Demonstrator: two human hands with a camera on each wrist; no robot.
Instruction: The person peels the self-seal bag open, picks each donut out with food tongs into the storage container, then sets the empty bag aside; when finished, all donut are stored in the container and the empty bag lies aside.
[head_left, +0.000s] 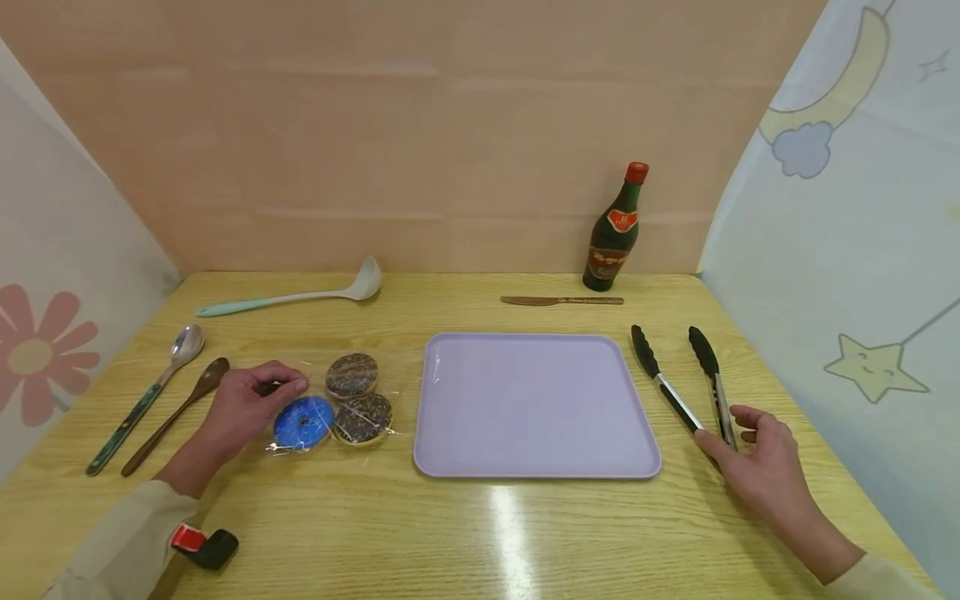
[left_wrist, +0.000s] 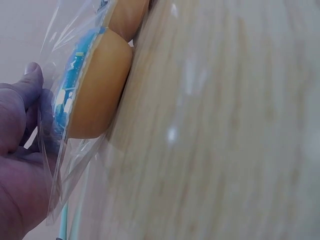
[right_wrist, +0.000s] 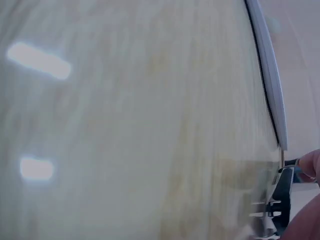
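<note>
My left hand pinches the edge of a clear plastic bag at its left side. Inside the bag lie a blue-iced donut and two chocolate donuts with sprinkles, the rear one and the front one. In the left wrist view, the blue donut's tan side faces the camera. On the right, my right hand holds metal tongs with black tips near their lower end, thumb on one arm and fingers by the other. The tongs' arms are spread apart.
A lilac tray lies between the hands. Left of the bag are a metal spoon and a wooden spoon. Farther back lie a ladle and a brown knife, with a dark bottle standing behind.
</note>
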